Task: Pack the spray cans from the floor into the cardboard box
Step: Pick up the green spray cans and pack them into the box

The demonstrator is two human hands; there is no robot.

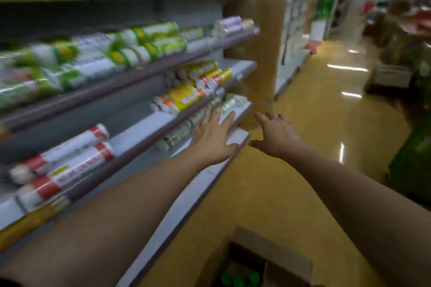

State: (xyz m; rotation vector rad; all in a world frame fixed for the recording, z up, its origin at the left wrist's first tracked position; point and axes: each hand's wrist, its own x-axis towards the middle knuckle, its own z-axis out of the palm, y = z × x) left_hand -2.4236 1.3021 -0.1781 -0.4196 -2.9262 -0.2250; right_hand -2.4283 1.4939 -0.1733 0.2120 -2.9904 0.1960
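Observation:
The frame is blurred by motion. An open cardboard box (275,254) stands on the yellow floor at the bottom middle, with green can caps (240,278) showing inside it. My left hand (214,135) is stretched forward with straight fingers, lying over the front edge of the lowest white shelf (186,205). My right hand (272,133) reaches forward beside it above the floor, fingers spread and holding nothing. No loose spray cans show on the floor.
Store shelving (130,81) fills the left, stocked with rolls and packs in green, yellow and red wrappers. A brown pillar (272,30) stands ahead. The glossy yellow aisle floor (314,123) runs forward; dark displays sit at the right.

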